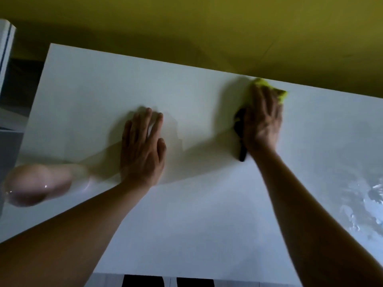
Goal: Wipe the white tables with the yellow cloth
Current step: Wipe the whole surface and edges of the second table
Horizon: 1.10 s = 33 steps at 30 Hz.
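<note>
**Yellow cloth at the far edge of the white desk, under the right hand**

The yellow cloth (275, 90) lies at about 1 o'clock on the white desk (207, 214), right up against the far edge. The right hand (262, 119) presses down on it with fingers spread flat, so only the cloth's far and right-hand margins show past the fingertips. A dark, narrow object (241, 133) sticks out from under the thumb side of that hand towards 6 o'clock; what it is cannot be told, nor whether the hand grips it.

The left hand (143, 143) lies flat on the desk near the middle, at about 11 o'clock, palm down, fingers straight and slightly apart, holding nothing. The two hands are well apart, with bare desktop between them.

The far edge of the desk runs aslant from 10 o'clock down to 3 o'clock. The left edge runs from the far left corner towards 8 o'clock. Bare surface stretches left of the left hand up to that corner, and also from both forearms back to the near edge at 6 o'clock.

At 8 o'clock a blurred, pale pink rounded object (35, 185) sits at the desk's left edge. At 4 o'clock the surface shows bright, patchy glare (364, 204), possibly wet streaks.

Beyond the far edge a yellow wall (207, 27) fills the top of the view. At 9 to 10 o'clock stands a white piece of furniture (6, 54) with a dark stripe, just beside the desk.
</note>
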Each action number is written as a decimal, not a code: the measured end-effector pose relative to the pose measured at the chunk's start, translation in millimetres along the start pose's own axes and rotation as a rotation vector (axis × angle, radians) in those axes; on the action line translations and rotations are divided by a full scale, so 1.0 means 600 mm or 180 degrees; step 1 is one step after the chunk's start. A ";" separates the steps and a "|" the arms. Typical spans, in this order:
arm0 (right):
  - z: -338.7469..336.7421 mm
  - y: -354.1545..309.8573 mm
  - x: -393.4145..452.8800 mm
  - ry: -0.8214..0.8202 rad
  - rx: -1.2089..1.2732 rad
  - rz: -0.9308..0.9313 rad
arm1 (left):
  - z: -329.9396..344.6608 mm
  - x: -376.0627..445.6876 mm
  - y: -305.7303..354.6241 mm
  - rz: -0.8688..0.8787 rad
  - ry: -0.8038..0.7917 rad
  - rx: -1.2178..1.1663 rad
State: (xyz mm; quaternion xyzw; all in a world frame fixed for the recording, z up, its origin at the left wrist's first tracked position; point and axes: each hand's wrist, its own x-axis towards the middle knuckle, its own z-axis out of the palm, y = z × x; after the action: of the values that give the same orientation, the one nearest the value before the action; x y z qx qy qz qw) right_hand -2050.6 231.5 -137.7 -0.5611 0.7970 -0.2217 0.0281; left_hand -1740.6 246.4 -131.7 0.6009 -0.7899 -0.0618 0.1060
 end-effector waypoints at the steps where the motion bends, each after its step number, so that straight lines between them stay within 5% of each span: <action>1: -0.014 0.030 0.007 0.0072 -0.0082 0.0201 | 0.000 0.000 0.000 0.0020 -0.0012 0.0029; 7: 0.000 0.010 0.053 0.0368 -0.0276 0.1177 | 0.003 0.001 -0.001 -0.0006 -0.0049 0.0077; 14: 0.114 -0.239 0.103 -0.0319 0.0251 -0.0843 | -0.002 0.006 -0.001 -0.0025 -0.0100 0.0174; 18: 0.144 -0.343 0.087 -0.0596 0.0310 -0.1497 | -0.006 0.006 -0.003 -0.0024 -0.0164 0.0194; 22: 0.128 -0.275 0.093 -0.0576 0.0294 -0.1485 | -0.004 0.005 -0.005 0.0036 -0.0093 0.0186; 33: -0.062 0.137 0.067 0.0012 -0.0154 0.0570 | -0.003 0.003 0.000 0.0126 0.0183 0.0063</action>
State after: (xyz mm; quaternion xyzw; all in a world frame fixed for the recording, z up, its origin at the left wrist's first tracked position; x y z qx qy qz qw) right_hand -2149.0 229.3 -127.5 -0.4878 0.8491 -0.2000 0.0328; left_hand -1740.5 244.8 -129.6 0.5877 -0.7988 -0.0346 0.1239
